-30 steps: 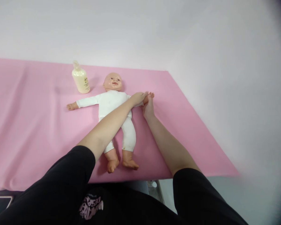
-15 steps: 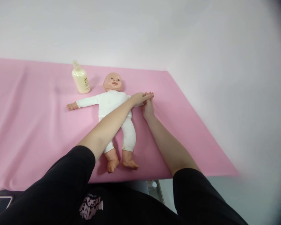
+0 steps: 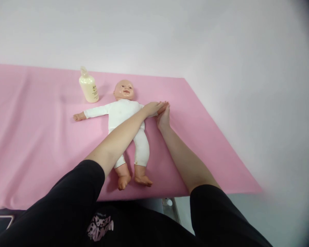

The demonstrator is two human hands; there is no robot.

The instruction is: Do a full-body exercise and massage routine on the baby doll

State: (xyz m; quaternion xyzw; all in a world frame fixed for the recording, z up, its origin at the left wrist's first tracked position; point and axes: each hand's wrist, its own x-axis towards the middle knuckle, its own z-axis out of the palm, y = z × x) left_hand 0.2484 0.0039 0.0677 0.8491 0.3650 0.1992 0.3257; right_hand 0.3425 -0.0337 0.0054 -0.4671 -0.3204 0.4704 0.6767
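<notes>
Left forearm (image 3: 118, 141) slants across doll (image 3: 121, 111); left grip (image 3: 151, 108), right grip (image 3: 163, 120) clasp doll's hand (image 3: 162, 109) between them.

Doll (image 3: 122, 111) — supine on pink sheet (image 3: 54, 154). Left hand (image 3: 151, 109) and right hand (image 3: 163, 120) clasp its rightmost hand (image 3: 161, 109). Bottle (image 3: 89, 90) — upright, left.

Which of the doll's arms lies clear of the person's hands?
The arm nearer the bottle; the other arm has the left hand and right hand on it.
</notes>
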